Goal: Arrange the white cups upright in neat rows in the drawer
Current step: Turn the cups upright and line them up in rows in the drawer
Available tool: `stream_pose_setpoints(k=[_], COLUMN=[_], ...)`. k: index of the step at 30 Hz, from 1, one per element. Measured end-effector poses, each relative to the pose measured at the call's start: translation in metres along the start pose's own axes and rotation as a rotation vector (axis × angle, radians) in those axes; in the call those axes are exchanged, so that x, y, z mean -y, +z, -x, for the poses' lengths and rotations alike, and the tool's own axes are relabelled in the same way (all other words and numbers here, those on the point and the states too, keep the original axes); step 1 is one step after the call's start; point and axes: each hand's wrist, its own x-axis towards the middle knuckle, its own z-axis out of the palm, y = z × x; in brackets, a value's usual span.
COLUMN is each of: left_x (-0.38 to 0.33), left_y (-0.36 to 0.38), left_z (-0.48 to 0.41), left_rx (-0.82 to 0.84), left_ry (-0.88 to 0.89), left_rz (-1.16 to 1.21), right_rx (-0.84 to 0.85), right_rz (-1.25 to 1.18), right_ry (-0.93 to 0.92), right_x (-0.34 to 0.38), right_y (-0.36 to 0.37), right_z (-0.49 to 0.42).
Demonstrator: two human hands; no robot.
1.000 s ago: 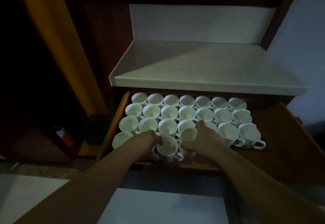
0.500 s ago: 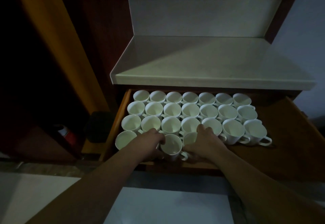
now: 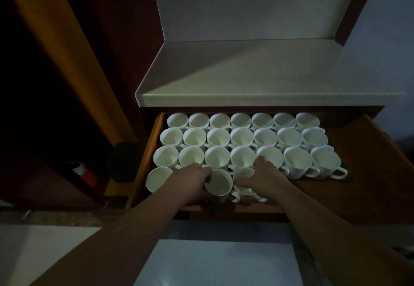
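An open wooden drawer [image 3: 369,162] holds several white cups standing upright in rows, three full rows at the back. In the front row a cup [image 3: 158,179] stands at the far left. My left hand [image 3: 192,180] grips the side of a front-row cup [image 3: 219,184]. My right hand [image 3: 264,177] is closed over the rim of the neighbouring cup [image 3: 243,174], whose handle points toward me. Both hands hide parts of the cups under them.
A pale countertop [image 3: 268,79] overhangs the back of the drawer. The drawer's right half is bare wood. Left of the drawer lies a dark recess with a red-and-white can [image 3: 84,171] and a black object [image 3: 124,162].
The view has tilted down slightly and the drawer looks closer. Both hands stay on the two front-row cups, nudging them a little toward the rows behind.
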Motion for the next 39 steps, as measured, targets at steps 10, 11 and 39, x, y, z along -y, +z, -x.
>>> stream_pose_setpoints(k=[10,11,39], left_x=[0.010,0.016,0.050], left_y=[-0.004,-0.010,-0.030], left_z=[0.003,0.006,0.072], left_rx=[0.039,0.033,-0.211], left_ry=[0.079,0.084,-0.206], left_rz=[0.093,0.147,0.311], right_rx=[0.003,-0.012,-0.173], right_rz=[-0.041,-0.046,0.006], right_ry=[0.045,0.039,-0.045], right_x=[0.001,0.001,-0.017], right_y=[0.001,-0.001,-0.043], right_z=[0.002,0.003,0.034])
